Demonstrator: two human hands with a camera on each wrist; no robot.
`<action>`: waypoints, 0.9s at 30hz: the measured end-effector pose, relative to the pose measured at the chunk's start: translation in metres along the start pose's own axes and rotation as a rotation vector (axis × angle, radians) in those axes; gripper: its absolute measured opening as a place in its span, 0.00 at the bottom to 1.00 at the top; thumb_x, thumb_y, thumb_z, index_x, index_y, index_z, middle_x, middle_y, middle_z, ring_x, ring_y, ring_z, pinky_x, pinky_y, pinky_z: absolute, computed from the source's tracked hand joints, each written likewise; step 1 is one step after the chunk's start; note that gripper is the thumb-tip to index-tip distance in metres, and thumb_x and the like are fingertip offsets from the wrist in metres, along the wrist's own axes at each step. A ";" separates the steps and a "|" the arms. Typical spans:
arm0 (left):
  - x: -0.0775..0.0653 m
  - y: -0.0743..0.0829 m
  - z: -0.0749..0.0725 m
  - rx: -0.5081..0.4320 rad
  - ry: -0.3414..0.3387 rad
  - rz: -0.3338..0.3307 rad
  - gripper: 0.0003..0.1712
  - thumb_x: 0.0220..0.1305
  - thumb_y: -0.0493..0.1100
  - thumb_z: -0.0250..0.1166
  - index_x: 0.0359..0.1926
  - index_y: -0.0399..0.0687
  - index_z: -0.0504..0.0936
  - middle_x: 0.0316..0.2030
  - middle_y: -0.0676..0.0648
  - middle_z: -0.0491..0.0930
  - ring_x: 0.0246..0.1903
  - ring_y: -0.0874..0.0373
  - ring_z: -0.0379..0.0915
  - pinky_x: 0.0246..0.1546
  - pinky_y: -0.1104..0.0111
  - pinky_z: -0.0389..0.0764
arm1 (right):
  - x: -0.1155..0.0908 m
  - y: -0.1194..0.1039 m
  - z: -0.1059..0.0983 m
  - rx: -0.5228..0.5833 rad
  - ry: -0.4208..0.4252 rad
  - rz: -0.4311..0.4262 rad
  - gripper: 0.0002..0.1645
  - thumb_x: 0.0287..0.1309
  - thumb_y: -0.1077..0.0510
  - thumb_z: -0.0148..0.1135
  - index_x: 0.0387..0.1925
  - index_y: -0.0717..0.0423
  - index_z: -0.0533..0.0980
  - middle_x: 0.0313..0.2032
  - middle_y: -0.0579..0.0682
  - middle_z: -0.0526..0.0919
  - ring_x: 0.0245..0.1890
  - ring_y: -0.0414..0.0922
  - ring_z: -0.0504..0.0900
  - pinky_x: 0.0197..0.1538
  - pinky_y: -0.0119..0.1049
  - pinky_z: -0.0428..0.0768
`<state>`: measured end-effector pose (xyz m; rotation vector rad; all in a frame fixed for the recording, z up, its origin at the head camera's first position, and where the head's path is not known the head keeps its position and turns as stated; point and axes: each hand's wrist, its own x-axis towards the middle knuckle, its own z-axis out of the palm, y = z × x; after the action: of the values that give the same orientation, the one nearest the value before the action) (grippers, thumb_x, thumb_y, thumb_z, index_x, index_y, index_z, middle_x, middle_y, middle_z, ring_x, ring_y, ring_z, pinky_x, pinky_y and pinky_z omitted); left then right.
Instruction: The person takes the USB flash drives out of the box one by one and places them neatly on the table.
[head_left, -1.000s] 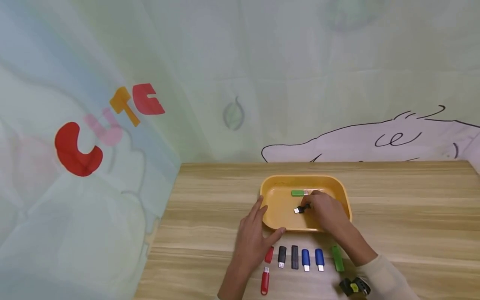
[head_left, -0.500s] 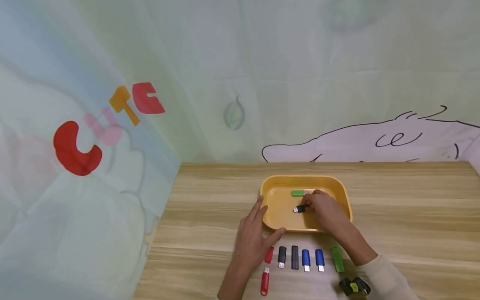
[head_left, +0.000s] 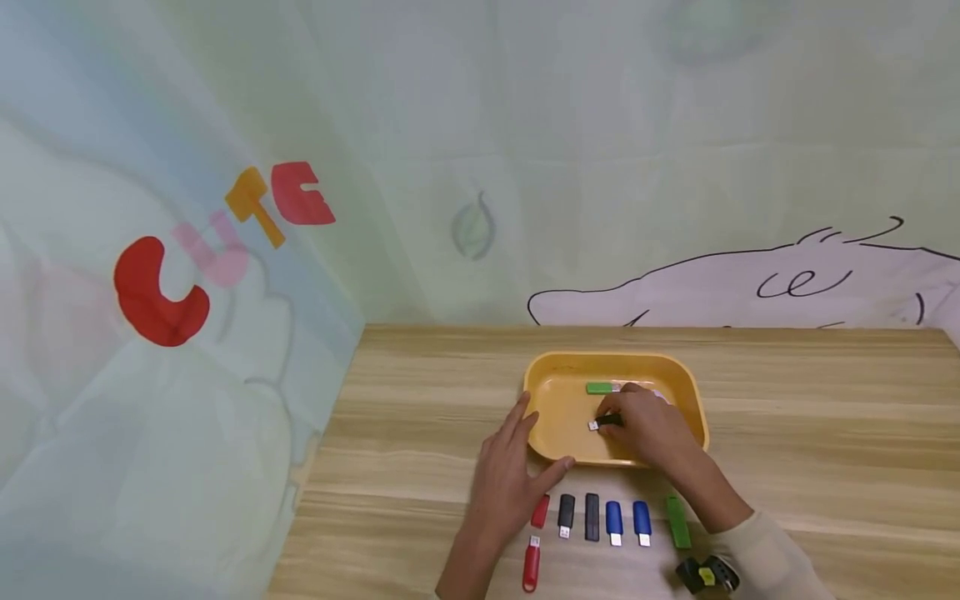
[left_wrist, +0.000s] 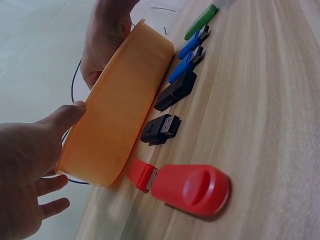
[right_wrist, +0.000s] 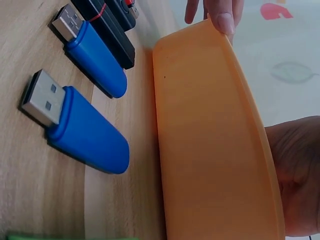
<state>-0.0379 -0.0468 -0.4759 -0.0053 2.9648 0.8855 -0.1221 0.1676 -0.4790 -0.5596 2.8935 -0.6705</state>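
A yellow tray [head_left: 558,417] stands on the table, and inside it my right hand [head_left: 654,423] pinches a black USB stick [head_left: 611,419] whose metal plug points left. Just behind that stick lies a green USB stick [head_left: 599,388], its plug end partly covered by the hand. My left hand [head_left: 504,471] rests at the tray's front left corner, fingers spread along the left rim and thumb [left_wrist: 70,114] touching the front rim. In the right wrist view the tray wall [right_wrist: 210,130] hides the right fingers.
In front of the tray lies a row: a red piece [head_left: 540,511], a black USB stick [head_left: 567,515], a dark stick [head_left: 592,517], two blue USB sticks [head_left: 614,517] and a green stick [head_left: 678,522]. A red USB stick [head_left: 531,568] lies nearest me. A printed curtain [head_left: 420,208] hangs behind.
My right fingers have shifted slightly left along the black USB stick and now cover more of it. The left hand and the row of sticks stay put.
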 end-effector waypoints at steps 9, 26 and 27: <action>0.001 -0.001 0.001 0.006 0.006 -0.005 0.47 0.64 0.67 0.74 0.75 0.49 0.72 0.85 0.54 0.53 0.76 0.47 0.66 0.75 0.50 0.71 | -0.005 0.002 -0.004 0.029 -0.018 -0.019 0.11 0.59 0.68 0.75 0.38 0.50 0.91 0.44 0.52 0.85 0.44 0.49 0.82 0.48 0.47 0.87; 0.001 -0.001 -0.001 0.021 0.018 0.022 0.47 0.64 0.67 0.73 0.75 0.48 0.73 0.85 0.54 0.53 0.78 0.49 0.63 0.76 0.50 0.71 | -0.003 0.005 -0.007 0.005 0.025 0.045 0.08 0.66 0.60 0.70 0.45 0.55 0.86 0.47 0.59 0.85 0.39 0.50 0.83 0.38 0.45 0.86; 0.001 -0.001 -0.001 0.021 0.018 0.023 0.47 0.64 0.67 0.73 0.75 0.48 0.73 0.85 0.54 0.53 0.78 0.49 0.63 0.76 0.50 0.71 | -0.003 0.004 -0.007 0.005 0.026 0.065 0.10 0.67 0.57 0.70 0.46 0.56 0.85 0.47 0.59 0.85 0.37 0.49 0.83 0.36 0.45 0.86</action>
<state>-0.0386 -0.0478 -0.4756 0.0213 2.9961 0.8612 -0.1224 0.1750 -0.4744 -0.4573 2.9192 -0.6816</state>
